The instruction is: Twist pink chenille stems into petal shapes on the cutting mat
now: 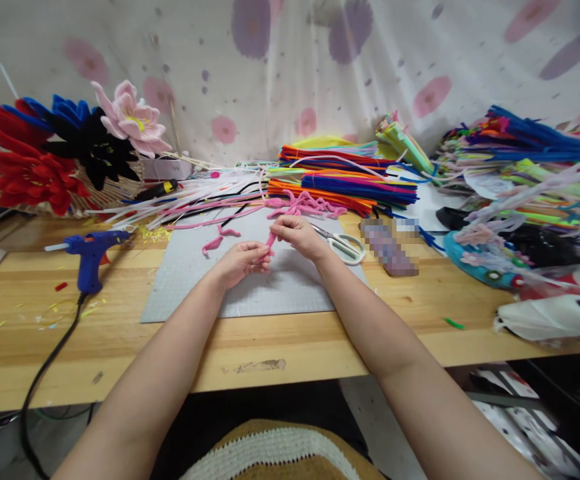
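Between my two hands is a short pink pipe cleaner (271, 240), held over the grey cutting mat (190, 287). My left hand (244, 261) pinches its lower end; my right hand (297, 235) grips the upper end, so part of it is hidden by fingers. Left of my hands a bent pink pipe-cleaner piece (215, 243) lies on the mat. Just beyond my right hand sits a heap of curled pink pipe cleaners (305, 203). Scissors with pale handles (347, 249) rest at the mat's right side, close to my right wrist.
A blue glue gun (90, 257) stands at the left, its cord running off the table's front edge. Fuzzy flowers (35, 173) fill the back left. Bundles of coloured pipe cleaners (360, 190) lie along the back. A pixelated, phone-shaped item (390, 248) and craft clutter (500, 260) are right.
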Motion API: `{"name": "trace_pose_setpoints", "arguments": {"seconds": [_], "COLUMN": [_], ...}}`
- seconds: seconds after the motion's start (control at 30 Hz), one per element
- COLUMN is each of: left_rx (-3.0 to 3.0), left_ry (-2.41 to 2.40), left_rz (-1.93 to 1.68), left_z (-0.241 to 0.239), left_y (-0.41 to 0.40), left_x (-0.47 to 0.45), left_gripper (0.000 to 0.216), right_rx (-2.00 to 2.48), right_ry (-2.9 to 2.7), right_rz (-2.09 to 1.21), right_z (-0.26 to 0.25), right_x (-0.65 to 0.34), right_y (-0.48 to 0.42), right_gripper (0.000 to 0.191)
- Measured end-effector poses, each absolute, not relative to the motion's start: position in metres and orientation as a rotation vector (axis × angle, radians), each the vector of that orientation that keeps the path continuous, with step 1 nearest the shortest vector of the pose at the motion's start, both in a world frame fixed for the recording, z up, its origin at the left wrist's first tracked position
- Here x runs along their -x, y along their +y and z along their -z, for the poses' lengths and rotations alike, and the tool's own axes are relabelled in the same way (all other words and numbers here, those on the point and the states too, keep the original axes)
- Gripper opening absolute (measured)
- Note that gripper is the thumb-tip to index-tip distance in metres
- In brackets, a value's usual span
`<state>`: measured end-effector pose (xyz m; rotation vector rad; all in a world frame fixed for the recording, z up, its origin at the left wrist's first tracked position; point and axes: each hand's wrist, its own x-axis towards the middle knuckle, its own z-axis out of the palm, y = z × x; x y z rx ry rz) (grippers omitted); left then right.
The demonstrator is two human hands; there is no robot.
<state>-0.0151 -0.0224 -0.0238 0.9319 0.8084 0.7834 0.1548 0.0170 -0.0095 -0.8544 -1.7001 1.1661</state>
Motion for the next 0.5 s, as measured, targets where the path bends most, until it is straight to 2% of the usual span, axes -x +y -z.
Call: {"name": "trace_pose_setpoints", "arguments": {"seconds": [0.27, 0.4, 0.5], "left_rx": [-1.082, -1.068, -1.051], "left_ry": [0.893, 0.954, 0.972], "left_rz": [-0.838, -0.951, -0.978], "left_z": [0.027, 0.024, 0.024], "left_y": [-0.021, -0.022, -0.022], "left_x": [0.014, 0.01, 0.008], "left_gripper": [0.028, 0.031, 0.031], "right_rx": [0.884, 0.902, 0.896], "right_ry": [-1.606, -1.537, -1.627], "right_rz": [-1.35, -1.391, -1.395], "right_z": [0.021, 0.02, 0.021], "right_x": [-0.157, -0.154, -0.151], "right_y": [0.021, 0.019, 0.016], "right_gripper": [0.033, 0.044, 0.038]}}
